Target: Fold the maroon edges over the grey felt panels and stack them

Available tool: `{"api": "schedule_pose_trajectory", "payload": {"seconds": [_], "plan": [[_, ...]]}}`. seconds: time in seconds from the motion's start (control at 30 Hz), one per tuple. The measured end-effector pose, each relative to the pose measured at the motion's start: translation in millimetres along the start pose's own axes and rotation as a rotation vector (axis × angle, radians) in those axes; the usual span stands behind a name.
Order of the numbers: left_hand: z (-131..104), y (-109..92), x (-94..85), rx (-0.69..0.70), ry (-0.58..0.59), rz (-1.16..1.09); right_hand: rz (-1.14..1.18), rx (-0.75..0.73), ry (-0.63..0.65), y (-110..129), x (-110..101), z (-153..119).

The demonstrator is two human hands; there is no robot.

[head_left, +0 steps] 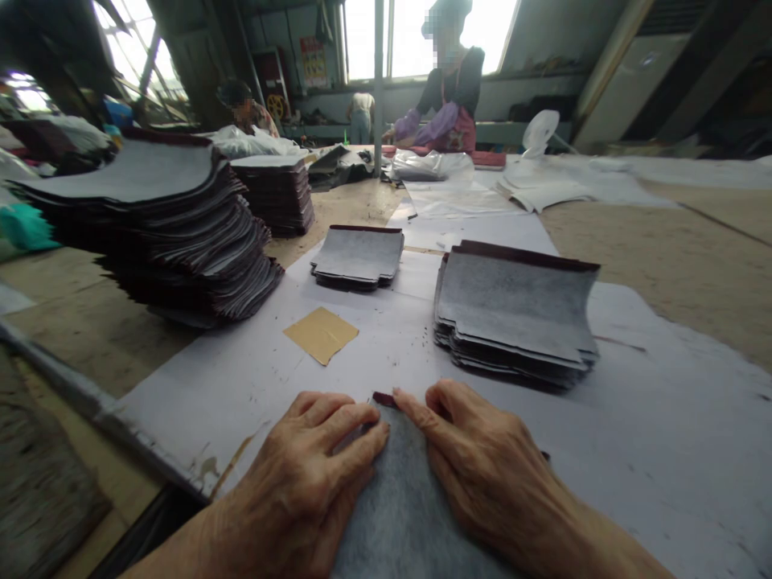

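Observation:
A grey felt-backed piece (403, 498) with a dark red edge lies flat on the white paper sheet (241, 378) right in front of me. My left hand (307, 474) presses on its left side, fingers pointing toward the far edge. My right hand (482, 466) presses on its right side, index finger touching the dark red rim at the top. Both hands lie flat with fingers together, gripping nothing. Just beyond them sits a stack of the same grey pieces (515, 310), and a smaller stack (359, 256) farther back.
A tall leaning pile of grey pieces (162, 225) stands at the left, another pile (277, 193) behind it. A tan paper square (322, 334) lies on the sheet. A person in purple sleeves (446, 104) works at the far end; another person (247, 108) sits far left.

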State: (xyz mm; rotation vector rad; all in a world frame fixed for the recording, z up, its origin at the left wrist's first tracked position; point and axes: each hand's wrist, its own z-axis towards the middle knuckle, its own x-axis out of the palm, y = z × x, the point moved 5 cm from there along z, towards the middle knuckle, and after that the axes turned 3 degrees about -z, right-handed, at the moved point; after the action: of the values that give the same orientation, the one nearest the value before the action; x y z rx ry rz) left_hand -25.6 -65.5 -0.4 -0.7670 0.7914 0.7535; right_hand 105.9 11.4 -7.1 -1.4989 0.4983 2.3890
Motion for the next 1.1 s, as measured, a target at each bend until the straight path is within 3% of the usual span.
{"api": "schedule_pose_trajectory", "payload": {"seconds": [0.27,0.37,0.5,0.57,0.63,0.73,0.9,1.1], "plan": [[5,-1,-1.6,0.044,0.005,0.018,-0.122,-0.136,-0.154,12,-3,18],[6,-2,-1.9,0.051,0.011,0.035,-0.13,-0.189,-0.13,16,0,25],[6,-2,-2.9,0.043,-0.013,0.013,-0.205,-0.211,0.011,19,7,36],[5,-2,-3.9,0.052,-0.033,0.014,-0.221,-0.149,0.016,18,8,41],[5,-2,-3.1,0.06,-0.028,0.031,-0.174,0.023,-0.039,12,7,43],[2,2,1.3,0.043,-0.011,0.052,0.057,0.229,-0.093,0,7,40],[-1,5,3.8,0.063,-0.126,0.029,0.354,0.236,0.0,-7,6,37],[4,4,1.6,0.012,-0.073,0.016,0.412,0.181,0.026,-10,-4,30]]}}
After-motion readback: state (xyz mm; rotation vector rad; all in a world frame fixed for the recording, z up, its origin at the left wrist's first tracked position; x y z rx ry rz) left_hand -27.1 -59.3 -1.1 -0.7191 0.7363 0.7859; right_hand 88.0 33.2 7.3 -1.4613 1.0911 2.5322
